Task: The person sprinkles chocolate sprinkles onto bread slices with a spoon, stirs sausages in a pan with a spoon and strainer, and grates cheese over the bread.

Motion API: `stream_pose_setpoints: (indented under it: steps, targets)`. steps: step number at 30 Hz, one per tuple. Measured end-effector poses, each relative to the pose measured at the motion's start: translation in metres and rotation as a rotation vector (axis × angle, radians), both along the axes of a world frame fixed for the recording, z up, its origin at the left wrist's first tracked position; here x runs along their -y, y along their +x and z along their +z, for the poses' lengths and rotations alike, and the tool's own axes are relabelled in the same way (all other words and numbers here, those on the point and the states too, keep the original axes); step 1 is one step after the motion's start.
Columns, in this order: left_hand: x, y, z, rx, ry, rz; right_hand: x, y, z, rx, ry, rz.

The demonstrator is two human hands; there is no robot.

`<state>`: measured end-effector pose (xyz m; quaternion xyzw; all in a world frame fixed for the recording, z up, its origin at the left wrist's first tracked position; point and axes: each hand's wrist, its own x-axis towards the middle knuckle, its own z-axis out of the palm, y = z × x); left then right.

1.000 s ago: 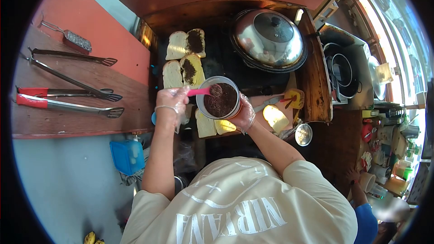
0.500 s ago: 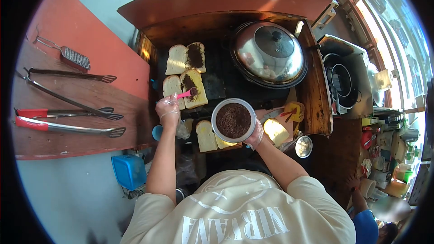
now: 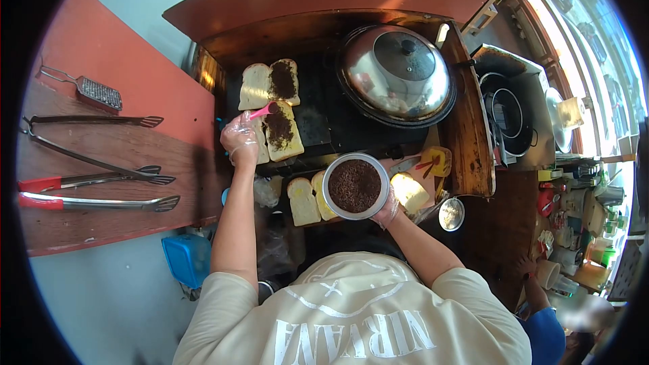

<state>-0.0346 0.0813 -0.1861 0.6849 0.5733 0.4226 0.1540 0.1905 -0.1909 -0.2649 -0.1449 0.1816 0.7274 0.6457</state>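
My left hand [image 3: 241, 139], in a clear plastic glove, grips a pink spoon [image 3: 261, 111]. The spoon's tip is over a yellow-spread bread slice [image 3: 286, 147] partly covered with chocolate sprinkles; a plain slice beside it is partly behind my hand. Farther back lies another pair, one slice plain [image 3: 255, 87] and one coated with dark sprinkles [image 3: 283, 80]. My right hand [image 3: 387, 211], also gloved, holds a round metal bowl [image 3: 327, 191] full of chocolate sprinkles from its right side. Just left of the bowl are two more bread slices [image 3: 303, 201], partly hidden by it.
A large lidded pan [image 3: 399, 74] stands at the back right of the dark griddle [image 3: 314, 118]. Tongs [image 3: 101, 201] and a grater [image 3: 99, 93] lie on the left board. Right of the bowl are bread [image 3: 410, 192] and a yellow container [image 3: 436, 161]. Another person's arm [image 3: 535, 290] is at lower right.
My left hand has moved the spoon up toward the far end of the yellow slice, and sprinkles now cover more of it. The view has shifted slightly.
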Motion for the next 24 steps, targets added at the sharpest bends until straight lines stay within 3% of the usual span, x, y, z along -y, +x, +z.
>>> stream_pose_setpoints:
  steps: [9,17,19,21,23,24]
  targets:
    - [0.063,-0.009,0.012,-0.078,-0.008,-0.055,0.006,0.001,0.000,0.039,0.050,-0.001]
    - [0.072,-0.027,0.009,-0.230,0.369,-0.171,0.014,0.002,-0.006,0.010,0.142,0.004]
    - [0.080,-0.025,0.034,-0.296,0.418,-0.184,0.012,0.003,-0.003,-0.002,0.140,0.019]
    - [0.102,-0.017,0.074,-0.060,0.244,-0.076,0.012,0.002,-0.001,0.034,0.162,0.004]
    - [0.124,-0.002,0.110,-0.034,0.107,-0.078,0.010,0.003,-0.005,0.037,0.132,-0.004]
    - [0.138,0.014,0.127,-0.105,0.162,-0.306,0.009,0.002,-0.008,0.036,0.108,-0.005]
